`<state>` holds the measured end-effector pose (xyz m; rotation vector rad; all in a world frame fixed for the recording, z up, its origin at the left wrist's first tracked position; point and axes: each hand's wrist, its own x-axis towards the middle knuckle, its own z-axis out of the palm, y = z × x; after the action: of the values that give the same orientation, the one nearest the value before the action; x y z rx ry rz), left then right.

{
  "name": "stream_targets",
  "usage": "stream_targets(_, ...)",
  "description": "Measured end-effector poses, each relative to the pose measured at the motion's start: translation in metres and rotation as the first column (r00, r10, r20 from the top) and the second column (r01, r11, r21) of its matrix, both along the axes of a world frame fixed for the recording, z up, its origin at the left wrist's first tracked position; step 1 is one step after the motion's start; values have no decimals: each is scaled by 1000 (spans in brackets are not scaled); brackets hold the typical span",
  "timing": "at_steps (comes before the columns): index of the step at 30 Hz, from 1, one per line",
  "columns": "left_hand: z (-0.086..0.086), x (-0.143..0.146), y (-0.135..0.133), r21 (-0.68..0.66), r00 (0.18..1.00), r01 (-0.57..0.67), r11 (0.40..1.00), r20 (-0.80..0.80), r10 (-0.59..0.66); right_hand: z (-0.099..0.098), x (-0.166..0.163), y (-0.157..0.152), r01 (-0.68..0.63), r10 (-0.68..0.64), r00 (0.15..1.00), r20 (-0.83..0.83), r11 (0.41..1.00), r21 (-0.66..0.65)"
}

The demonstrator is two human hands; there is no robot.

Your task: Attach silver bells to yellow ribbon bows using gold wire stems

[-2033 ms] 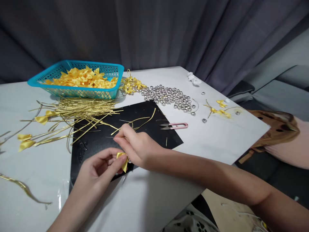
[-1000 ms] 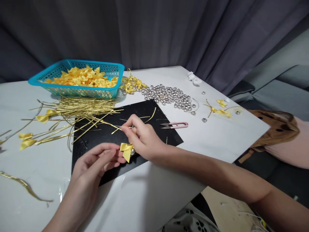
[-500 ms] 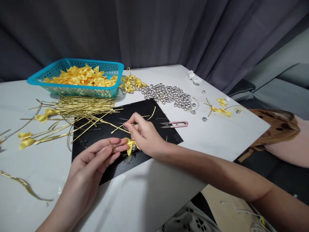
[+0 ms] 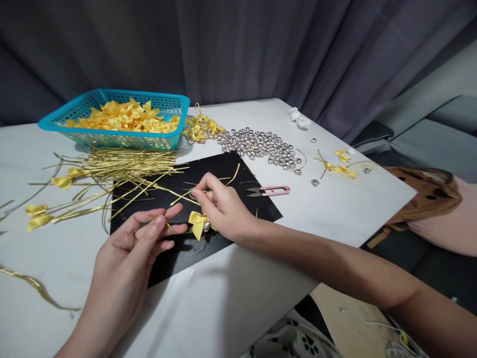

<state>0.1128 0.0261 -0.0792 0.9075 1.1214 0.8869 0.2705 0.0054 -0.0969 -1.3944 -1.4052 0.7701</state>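
My left hand has thumb and index finger pinched on a thin gold cord, with its other fingers loosely spread. The cord appears to run toward a yellow ribbon bow with a silver bead at its middle. Close above the bow, my right hand is closed in a pinch on what looks like a thin needle. Its curled lower fingers partly cover the bow, so I cannot tell whether they grip it. Beneath both hands lies a black mat.
A blue basket of yellow bows stands at the back left, gold cords heaped before it. Silver beads spread behind the mat. Pink-handled thread snips rest over its right edge. Finished-looking bows lie beside the basket.
My left hand has drawn slightly left, away from the bow, with the cord pinched. More of the bow now shows. My right hand has hardly moved.
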Motion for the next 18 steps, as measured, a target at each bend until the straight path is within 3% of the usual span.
stream_targets(3,0,-2,1,-17,1000,-16,1000,-8,16,0,0,0,-15,15,1000,1,1000,10)
stream_targets(14,-9,-6,4,68,959,229,971,-188,-213,0,-2,-1,-49,49,999,21,998,37)
stream_targets(18,-7,-5,4,-24,964,242,970,-106,-244,-2,-2,-1,-68,67,997,36,996,51)
